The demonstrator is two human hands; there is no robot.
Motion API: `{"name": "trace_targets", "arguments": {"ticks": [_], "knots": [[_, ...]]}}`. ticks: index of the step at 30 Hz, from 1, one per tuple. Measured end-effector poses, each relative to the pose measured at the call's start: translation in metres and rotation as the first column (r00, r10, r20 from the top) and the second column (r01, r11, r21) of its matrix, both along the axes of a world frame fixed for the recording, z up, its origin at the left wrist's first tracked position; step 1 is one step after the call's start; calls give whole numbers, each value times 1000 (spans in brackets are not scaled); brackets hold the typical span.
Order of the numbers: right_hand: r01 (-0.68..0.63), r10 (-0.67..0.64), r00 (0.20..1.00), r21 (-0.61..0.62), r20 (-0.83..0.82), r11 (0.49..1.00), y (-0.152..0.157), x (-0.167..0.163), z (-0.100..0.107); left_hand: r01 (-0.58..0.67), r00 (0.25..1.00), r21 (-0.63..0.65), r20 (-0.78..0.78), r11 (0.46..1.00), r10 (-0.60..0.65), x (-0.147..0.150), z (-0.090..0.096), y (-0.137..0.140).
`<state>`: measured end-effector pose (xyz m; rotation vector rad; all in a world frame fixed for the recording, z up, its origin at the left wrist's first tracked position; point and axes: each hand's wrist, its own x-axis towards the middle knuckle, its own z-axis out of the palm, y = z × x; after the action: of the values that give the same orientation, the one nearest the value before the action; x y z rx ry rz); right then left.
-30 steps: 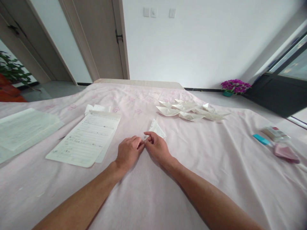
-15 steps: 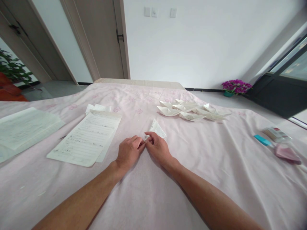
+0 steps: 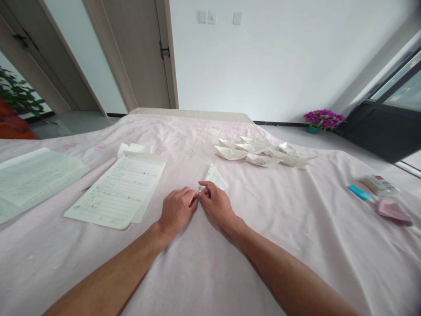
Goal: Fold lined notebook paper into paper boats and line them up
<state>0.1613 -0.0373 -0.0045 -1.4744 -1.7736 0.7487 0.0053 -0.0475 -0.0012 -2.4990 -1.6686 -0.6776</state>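
A small folded piece of white paper with a pointed top lies on the pink cloth, its lower left part hidden behind my fingers. My right hand is closed on its near edge, thumb and fingers pinched together. Close against it, my left hand is curled with fingertips pressed at the paper's lower left corner. The fingers cover what exactly is pinched there. Beyond the hands, to the right, sits a group of several folded paper boats.
Written sheets lie left of my hands, with more paper at the far left. At the right are a blue object, a clear-wrapped pack and a pink folded item. A pink floral cloth covers the surface.
Almost nothing differs. Both hands stay at the folded paper, with only a very slight shift of the left fingers.
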Motion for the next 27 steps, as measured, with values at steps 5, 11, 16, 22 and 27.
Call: {"name": "trace_targets", "arguments": {"ticks": [5, 11, 16, 22, 27], "knots": [[27, -29, 996, 27, 79, 999, -3, -2, 2, 35, 999, 61, -25, 998, -34, -2, -2, -1], [56, -55, 991, -3, 119, 998, -2, -2, 5, 71, 996, 95, -58, 993, -66, -1, -2, -2], [58, -57, 993, -5, 106, 998, -1, -1, 5, 60, 996, 73, -77, 996, -54, 0, 0, -5], [45, -45, 994, 7, 96, 999, -1, 0, 3, 52, 996, 25, -69, 998, -50, 1, 1, -7], [47, -48, 994, 12, 98, 999, -1, 0, 1, 41, 998, -3, -57, 999, -41, 0, 3, -9]]}}
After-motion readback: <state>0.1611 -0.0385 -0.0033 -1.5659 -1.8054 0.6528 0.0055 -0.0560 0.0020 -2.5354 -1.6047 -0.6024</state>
